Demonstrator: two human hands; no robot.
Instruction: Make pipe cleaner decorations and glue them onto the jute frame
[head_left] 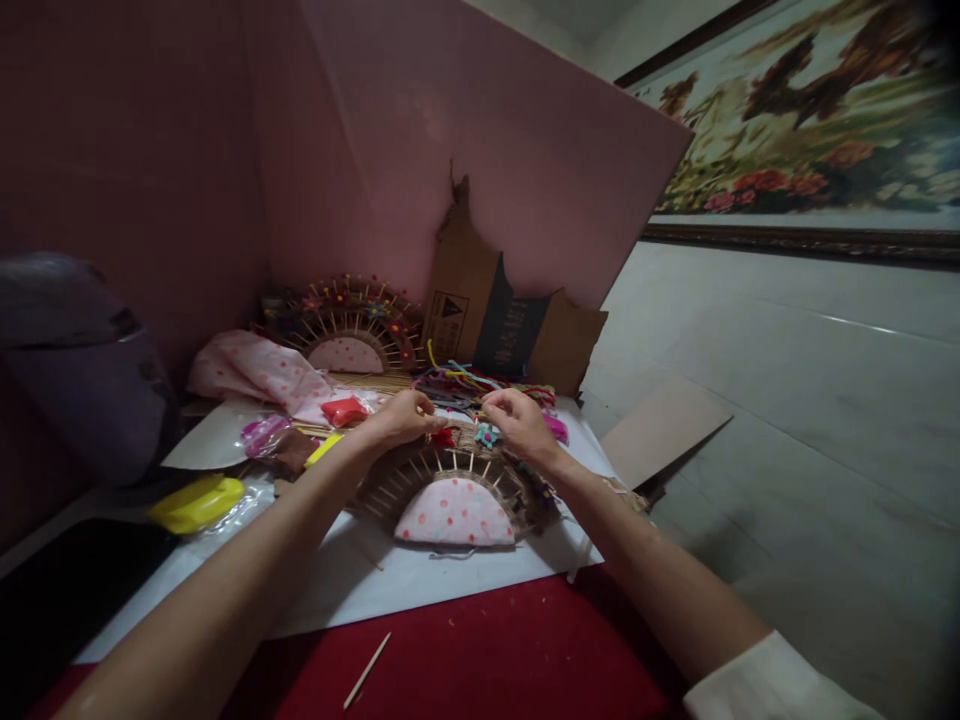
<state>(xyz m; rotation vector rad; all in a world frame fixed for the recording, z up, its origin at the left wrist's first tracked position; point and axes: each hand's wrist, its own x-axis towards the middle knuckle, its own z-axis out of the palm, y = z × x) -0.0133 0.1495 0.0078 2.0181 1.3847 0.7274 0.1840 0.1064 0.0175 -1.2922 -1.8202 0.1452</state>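
Observation:
In the middle of the head view lies a half-round fan-shaped craft (390,490) with sticks fanned around a half circle of white cloth with pink dots (457,512). Over its far edge, my left hand (403,416) has its fingertips closed, right by a red flower (442,437). My right hand (519,422) is pinched just above a teal flower (487,435). Whatever either hand's fingertips hold is too small to make out. Some brown rim of the craft is hidden behind my hands and arms.
A similar finished-looking fan (345,355) leans at the back, beside torn cardboard (469,290). Coloured pipe cleaners (465,372) lie behind my hands. Dotted cloth (255,368), a yellow packet (196,503) and a red packet (345,410) are leftward. A wooden stick (367,670) lies in front.

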